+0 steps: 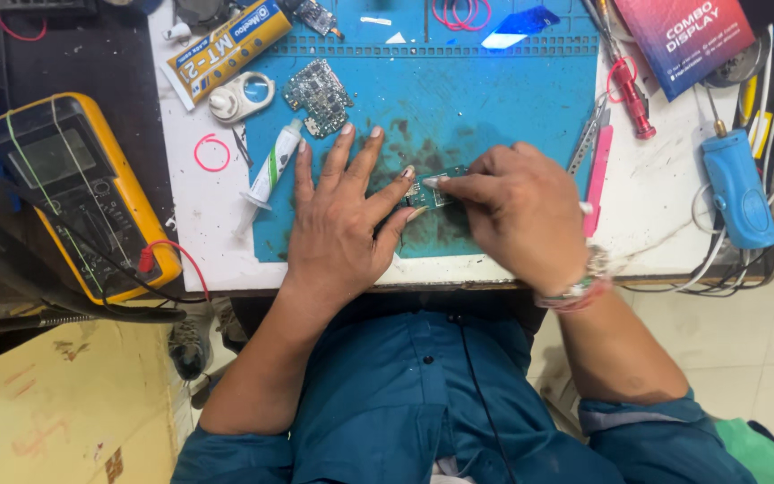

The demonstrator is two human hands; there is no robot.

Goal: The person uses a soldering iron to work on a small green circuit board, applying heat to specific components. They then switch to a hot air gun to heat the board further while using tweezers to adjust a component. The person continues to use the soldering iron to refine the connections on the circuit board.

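Note:
A small green circuit board point(425, 191) lies on the stained blue work mat point(459, 99), between my two hands. My left hand point(342, 220) rests flat on the mat with fingers spread, its index finger and thumb touching the board's left edge. My right hand point(512, 211) is closed over the board's right side, fingertips pinching at it; whether it holds a tool is hidden. A second, larger circuit board point(317, 96) lies further back on the mat.
A white syringe with a green label point(269, 175) lies left of my left hand. A yellow multimeter point(82, 193) sits far left. Pink-handled tweezers point(597, 170), a red tool point(631, 94), a blue tool point(738, 188), a glue tube point(226, 49) and a white tape roll point(242, 95) surround the mat.

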